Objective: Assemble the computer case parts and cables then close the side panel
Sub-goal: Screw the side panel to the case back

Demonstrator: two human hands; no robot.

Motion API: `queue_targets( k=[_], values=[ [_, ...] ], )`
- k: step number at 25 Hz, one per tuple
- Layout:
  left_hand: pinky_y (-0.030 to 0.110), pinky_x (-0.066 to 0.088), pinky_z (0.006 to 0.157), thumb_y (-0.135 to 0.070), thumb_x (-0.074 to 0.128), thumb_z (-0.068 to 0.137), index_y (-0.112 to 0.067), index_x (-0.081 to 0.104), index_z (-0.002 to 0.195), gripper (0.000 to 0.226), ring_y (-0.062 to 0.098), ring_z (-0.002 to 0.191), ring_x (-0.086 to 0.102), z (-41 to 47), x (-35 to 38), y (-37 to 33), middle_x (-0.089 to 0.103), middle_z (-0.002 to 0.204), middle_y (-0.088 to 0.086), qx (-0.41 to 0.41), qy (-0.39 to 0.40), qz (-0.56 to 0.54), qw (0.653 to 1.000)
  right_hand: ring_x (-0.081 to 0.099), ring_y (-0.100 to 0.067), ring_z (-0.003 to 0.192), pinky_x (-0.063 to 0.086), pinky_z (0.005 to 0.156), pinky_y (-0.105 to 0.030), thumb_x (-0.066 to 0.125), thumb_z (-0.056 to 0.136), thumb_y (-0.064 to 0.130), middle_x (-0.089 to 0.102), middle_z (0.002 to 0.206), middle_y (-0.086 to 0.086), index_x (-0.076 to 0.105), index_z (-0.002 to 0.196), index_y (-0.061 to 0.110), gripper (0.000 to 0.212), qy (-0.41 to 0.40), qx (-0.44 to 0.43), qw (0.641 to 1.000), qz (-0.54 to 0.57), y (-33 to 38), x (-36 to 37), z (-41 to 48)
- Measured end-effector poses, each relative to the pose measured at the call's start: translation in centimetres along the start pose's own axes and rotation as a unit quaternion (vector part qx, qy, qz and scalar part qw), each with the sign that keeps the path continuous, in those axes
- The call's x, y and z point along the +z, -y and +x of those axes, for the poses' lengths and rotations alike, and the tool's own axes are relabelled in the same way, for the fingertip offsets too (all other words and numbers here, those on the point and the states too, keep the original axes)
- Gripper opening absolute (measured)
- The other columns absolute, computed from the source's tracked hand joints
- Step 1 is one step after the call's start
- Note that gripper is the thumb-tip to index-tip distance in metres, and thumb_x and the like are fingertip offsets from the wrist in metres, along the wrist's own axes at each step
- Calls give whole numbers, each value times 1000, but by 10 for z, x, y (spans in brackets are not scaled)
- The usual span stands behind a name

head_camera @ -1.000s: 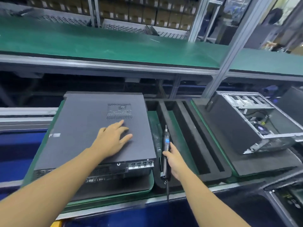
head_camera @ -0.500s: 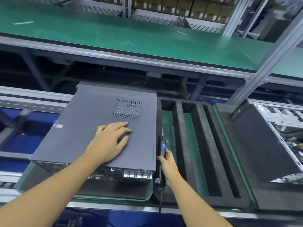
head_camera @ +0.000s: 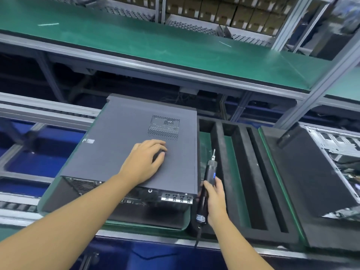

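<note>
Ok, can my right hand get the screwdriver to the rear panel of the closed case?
Probably yes. The right hand grips the screwdriver just beside the case, and its rear panel faces the person with nothing in front.

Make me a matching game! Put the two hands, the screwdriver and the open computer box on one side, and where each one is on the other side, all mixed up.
Things
1. left hand
2. right hand
3. screwdriver
4. open case

Places
A. far right, insides showing
B. resting on top of the closed grey case
C. gripping the screwdriver
D. beside the closed grey case's right edge, tip pointing away

Pairs: 1-B, 2-C, 3-D, 4-A
</note>
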State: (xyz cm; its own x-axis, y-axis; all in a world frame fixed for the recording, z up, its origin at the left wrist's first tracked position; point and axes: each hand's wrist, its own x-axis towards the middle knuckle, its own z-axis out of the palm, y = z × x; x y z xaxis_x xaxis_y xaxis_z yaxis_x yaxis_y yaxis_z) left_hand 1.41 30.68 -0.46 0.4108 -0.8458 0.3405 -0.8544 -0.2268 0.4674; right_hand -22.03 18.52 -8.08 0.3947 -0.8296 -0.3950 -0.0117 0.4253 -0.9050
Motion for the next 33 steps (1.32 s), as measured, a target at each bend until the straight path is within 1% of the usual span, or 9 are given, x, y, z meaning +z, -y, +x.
queue_targets(
  k=[3,7,10,13,18,23,27,31,33],
  values=[
    [27,42,89,-24,54,98,-25,67,101,13,-1,99,57,-8,-14,-10,63,105,-19,-26,-16,-143,989,60,-20,58,52,51,-31,59,98,15,67,84,-10,53,136,26,39,57,-39,997,17,45,12,-28],
    [14,44,73,-43,53,94,-35,65,99,14,-2,81,60,-42,-45,-31,65,92,-23,-49,126,-299,945,54,-21,52,47,47,-29,58,89,19,60,87,-12,62,113,21,25,228,-81,970,15,111,30,-65],
    [27,53,81,-46,55,94,-36,59,115,23,15,90,67,-71,-69,-38,69,100,-19,-60,170,-415,892,56,-21,58,49,51,-30,64,89,25,61,92,-11,58,111,19,23,324,-83,941,-44,117,82,-101],
    [31,53,69,-44,58,93,-39,56,115,23,13,66,60,-100,-92,-27,62,75,-14,-117,96,-512,846,58,-25,63,50,55,-33,56,88,25,64,87,-12,62,109,27,22,353,-65,929,-87,85,157,-130],
    [33,46,59,-46,58,93,-25,56,128,41,13,54,48,-170,-134,52,54,71,-1,-240,34,-621,745,59,-26,66,51,60,-37,49,80,15,63,84,-12,58,108,32,34,402,-24,904,-145,15,256,-161],
    [33,51,66,-44,55,98,-16,57,126,40,17,71,54,-265,-165,126,63,94,4,-388,-23,-638,665,71,-25,88,60,78,-44,63,76,10,70,105,-5,41,119,28,52,482,-5,822,-304,-74,331,-198],
    [36,54,68,-40,47,103,-15,60,123,35,20,78,62,-342,-170,161,70,103,3,-484,-77,-609,624,68,-28,104,56,93,-53,65,79,13,68,114,-2,41,119,28,48,488,57,799,-346,-157,372,-231],
    [25,55,65,-25,49,103,-10,62,117,24,22,88,67,-398,-173,200,67,117,8,-583,-83,-382,712,67,-20,88,56,83,-40,66,84,12,65,110,-2,46,120,31,46,446,86,796,-399,-206,385,-240],
    [33,57,72,-18,53,100,-13,62,112,15,24,86,69,-429,-175,221,68,110,5,-613,-81,-269,739,66,-21,86,56,80,-39,64,88,8,64,109,-4,44,124,25,44,402,95,810,-417,-219,390,-237]
  ],
)
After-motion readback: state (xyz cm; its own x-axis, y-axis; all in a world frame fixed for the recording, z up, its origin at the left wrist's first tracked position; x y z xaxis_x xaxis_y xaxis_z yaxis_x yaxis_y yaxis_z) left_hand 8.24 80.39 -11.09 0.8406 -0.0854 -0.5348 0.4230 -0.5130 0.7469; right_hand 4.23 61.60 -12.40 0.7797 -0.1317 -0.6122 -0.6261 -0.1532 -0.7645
